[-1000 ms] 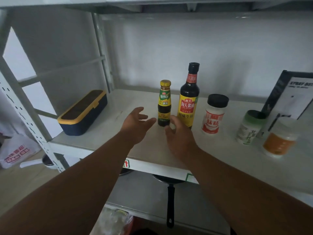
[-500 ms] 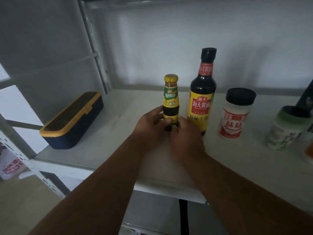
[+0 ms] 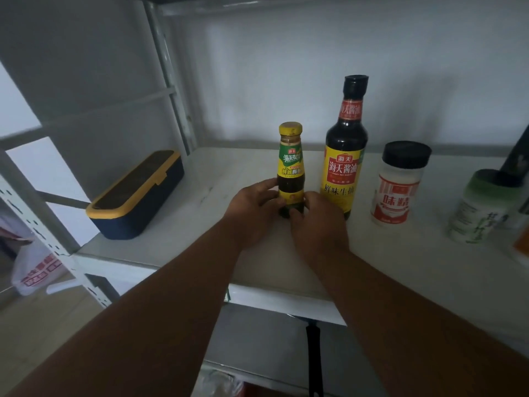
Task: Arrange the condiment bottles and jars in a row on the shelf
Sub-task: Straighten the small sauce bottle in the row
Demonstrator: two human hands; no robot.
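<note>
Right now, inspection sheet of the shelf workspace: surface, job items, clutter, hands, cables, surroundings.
Surface: white shelf, lit dimly.
Job's things: small yellow-capped bottle, tall soy sauce bottle, black-lidded jar, green-lidded jar, all upright in a rough row; an orange container at the right edge, mostly cut off.
Clutter: blue box with yellow rim at left.
Hands: left hand and right hand both grip the small bottle's base.
Cables: nothing seen.
Surroundings: pan handle below; plastic bag lower left.
</note>
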